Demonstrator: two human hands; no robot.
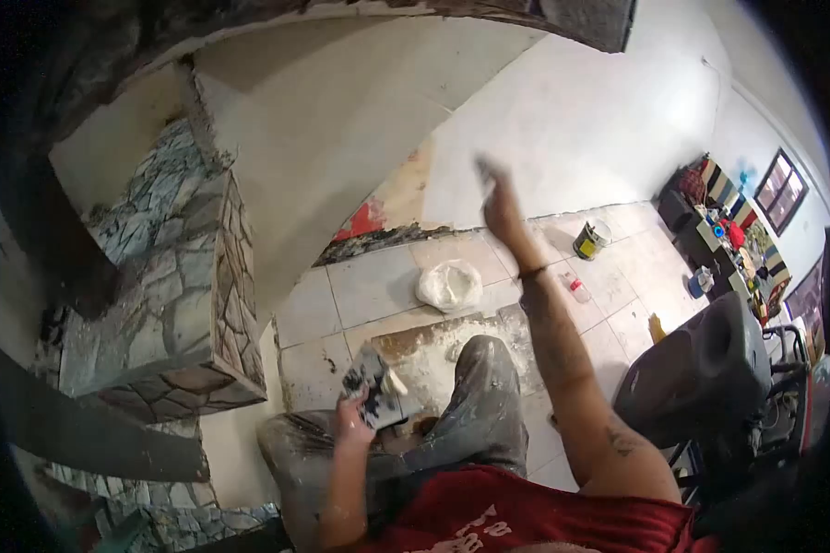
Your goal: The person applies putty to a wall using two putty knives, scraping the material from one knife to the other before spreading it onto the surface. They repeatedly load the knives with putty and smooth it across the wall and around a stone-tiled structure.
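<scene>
My left hand (352, 417) grips a flat grey metal plate (383, 392) with dark smears and a pale lump on it, held above my lap. Stretched forward, my right hand (503, 207) is raised in front of the pale wall (563, 120). Motion smears its fingers; a greyish shape shows at their tip, too blurred to name. An open white bag (449, 285) of pale material stands on the tiled floor ahead of my knees. White powder lies on a brown flattened sheet (415, 343) near my legs.
Stone-clad steps (171, 304) rise at the left. A bucket (591, 241) and a clear bottle (575, 288) are on the floor beyond my right arm. At the right stand a large black speaker (701, 369) and a cluttered dark cabinet (710, 244). A stone-patterned edge (572, 20) hangs overhead.
</scene>
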